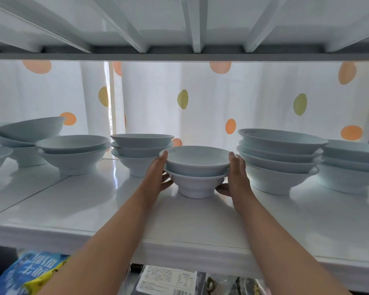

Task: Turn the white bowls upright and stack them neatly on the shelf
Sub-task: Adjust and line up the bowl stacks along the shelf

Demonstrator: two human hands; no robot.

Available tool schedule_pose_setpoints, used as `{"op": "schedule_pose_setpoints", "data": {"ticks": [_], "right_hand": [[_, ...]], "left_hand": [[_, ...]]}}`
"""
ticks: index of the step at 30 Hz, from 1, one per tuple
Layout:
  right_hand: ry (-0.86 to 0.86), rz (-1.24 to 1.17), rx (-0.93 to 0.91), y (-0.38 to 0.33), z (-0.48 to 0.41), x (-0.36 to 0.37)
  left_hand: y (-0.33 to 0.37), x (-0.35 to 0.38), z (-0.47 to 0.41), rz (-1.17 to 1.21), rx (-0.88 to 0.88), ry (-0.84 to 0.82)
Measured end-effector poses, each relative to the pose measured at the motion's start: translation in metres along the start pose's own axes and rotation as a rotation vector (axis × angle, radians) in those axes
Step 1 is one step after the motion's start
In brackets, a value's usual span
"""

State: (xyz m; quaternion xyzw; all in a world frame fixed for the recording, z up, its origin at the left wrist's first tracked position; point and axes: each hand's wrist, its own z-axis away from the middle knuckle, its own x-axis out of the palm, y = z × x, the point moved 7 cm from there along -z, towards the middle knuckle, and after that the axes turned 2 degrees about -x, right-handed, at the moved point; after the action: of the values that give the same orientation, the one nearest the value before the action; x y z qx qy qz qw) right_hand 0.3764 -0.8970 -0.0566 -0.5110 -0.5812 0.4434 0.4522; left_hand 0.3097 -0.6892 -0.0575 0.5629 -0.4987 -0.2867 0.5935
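A small stack of two upright white bowls point(196, 167) stands at the middle of the white shelf point(94, 205). My left hand point(159, 173) presses against its left side and my right hand point(235, 173) against its right side, so both hands hold the stack between them. Other upright white bowl stacks stand along the shelf: three bowls point(140, 152) just behind left, a pair point(73, 152) further left, a tall stack point(279, 158) on the right and another point(352, 165) at the far right.
More white bowls point(26, 135) sit at the far left, the top one tilted. A dotted curtain point(200, 99) hangs behind the shelf, and an upper shelf point(179, 54) runs close overhead. Packaged goods point(38, 271) lie on the level below.
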Motion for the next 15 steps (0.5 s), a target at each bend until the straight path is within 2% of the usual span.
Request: {"op": "schedule_pose_setpoints", "data": {"ticks": [6, 15], "right_hand": [[-0.023, 0.028, -0.006, -0.009, 0.014, 0.003], [0.002, 0.018, -0.020, -0.021, 0.064, 0.020]], "left_hand": [[0.007, 0.000, 0.011, -0.018, 0.016, 0.024], [0.030, -0.024, 0.046, -0.076, 0.035, -0.066]]}}
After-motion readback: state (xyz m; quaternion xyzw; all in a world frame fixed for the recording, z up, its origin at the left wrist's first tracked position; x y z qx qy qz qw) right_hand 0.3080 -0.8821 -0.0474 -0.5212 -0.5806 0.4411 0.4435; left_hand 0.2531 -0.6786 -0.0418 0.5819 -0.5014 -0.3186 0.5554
